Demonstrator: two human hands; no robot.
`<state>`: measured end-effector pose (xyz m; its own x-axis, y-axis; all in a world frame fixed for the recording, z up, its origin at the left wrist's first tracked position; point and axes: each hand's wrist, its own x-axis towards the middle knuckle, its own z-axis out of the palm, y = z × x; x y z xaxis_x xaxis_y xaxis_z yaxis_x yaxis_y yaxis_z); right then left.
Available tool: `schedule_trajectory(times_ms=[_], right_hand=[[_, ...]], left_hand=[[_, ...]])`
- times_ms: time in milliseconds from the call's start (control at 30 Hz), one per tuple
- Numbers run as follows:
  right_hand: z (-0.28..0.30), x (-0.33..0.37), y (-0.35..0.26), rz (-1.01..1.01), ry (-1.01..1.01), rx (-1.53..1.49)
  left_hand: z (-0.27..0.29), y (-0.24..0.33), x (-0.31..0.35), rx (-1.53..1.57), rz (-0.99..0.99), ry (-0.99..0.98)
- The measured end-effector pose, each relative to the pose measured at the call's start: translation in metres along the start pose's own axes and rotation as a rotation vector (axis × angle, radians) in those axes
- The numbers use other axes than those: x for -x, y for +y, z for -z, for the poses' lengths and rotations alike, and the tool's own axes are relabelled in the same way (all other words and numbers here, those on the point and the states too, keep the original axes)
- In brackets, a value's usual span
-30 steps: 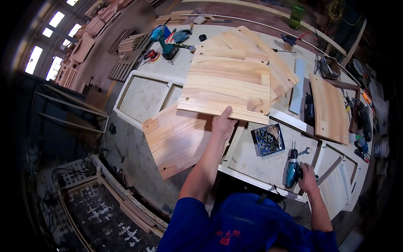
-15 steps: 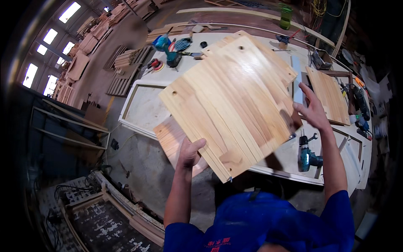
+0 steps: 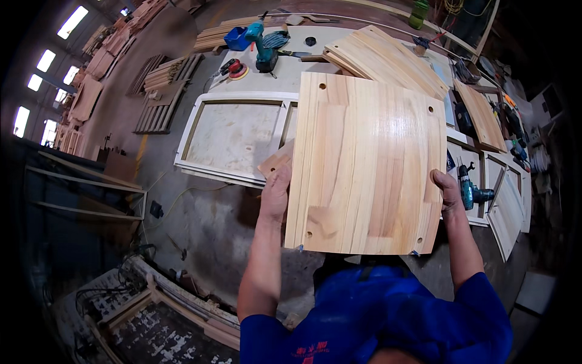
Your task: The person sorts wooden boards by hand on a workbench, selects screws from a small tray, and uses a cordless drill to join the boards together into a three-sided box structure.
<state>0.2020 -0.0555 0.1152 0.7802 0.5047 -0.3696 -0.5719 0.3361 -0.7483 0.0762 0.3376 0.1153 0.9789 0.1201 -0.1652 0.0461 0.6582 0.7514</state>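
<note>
A pale wooden panel (image 3: 370, 164) with a hole near each corner is held up in front of me. My left hand (image 3: 276, 193) grips its left edge, and my right hand (image 3: 447, 189) is closed round the right edge, fingers partly hidden behind the board. Small blue bits stick out at the panel's near edge. Behind its left side shows a corner of another wooden board (image 3: 276, 162), mostly covered. Beyond the panel, more wooden panels (image 3: 388, 57) lie stacked on the workbench. Just right of my right hand lies a teal cordless drill (image 3: 471, 191).
White frames (image 3: 233, 97) lie across the bench. At the back left are a second teal drill (image 3: 264, 57), a red sander (image 3: 236, 70) and a blue box (image 3: 235, 39). Another panel (image 3: 480, 115) and assorted tools occupy the right side. A dark machine bed (image 3: 170, 327) stands at lower left.
The panel has turned from slanted to nearly square in front of me and come nearer. My right hand, open beside it before, now grips its right edge. The stacked panels behind are more exposed.
</note>
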Motion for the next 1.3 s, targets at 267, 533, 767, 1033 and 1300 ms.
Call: schedule_trajectory(times_ms=[267,533,767,1033,1300], right_hand=[[0.014,0.002,0.005,0.055,0.118,0.123],[-0.034,-0.021,-0.031,0.191,-0.103,0.282],[-0.077,-0.066,-0.019,0.241,0.177,0.765],[-0.016,0.008,0.025,0.042,0.328,0.753],[0.056,0.077,0.032,0.172,0.323,-0.146]], left_hand=[[0.001,0.005,-0.003,-0.032,0.155,-0.094],[-0.009,0.011,0.009,-0.304,0.241,-0.100],[0.012,0.023,0.041,-0.311,0.055,0.169],[0.028,0.010,0.005,-0.178,0.189,-0.153],[-0.039,-0.031,-0.045,-0.156,0.308,-0.243]])
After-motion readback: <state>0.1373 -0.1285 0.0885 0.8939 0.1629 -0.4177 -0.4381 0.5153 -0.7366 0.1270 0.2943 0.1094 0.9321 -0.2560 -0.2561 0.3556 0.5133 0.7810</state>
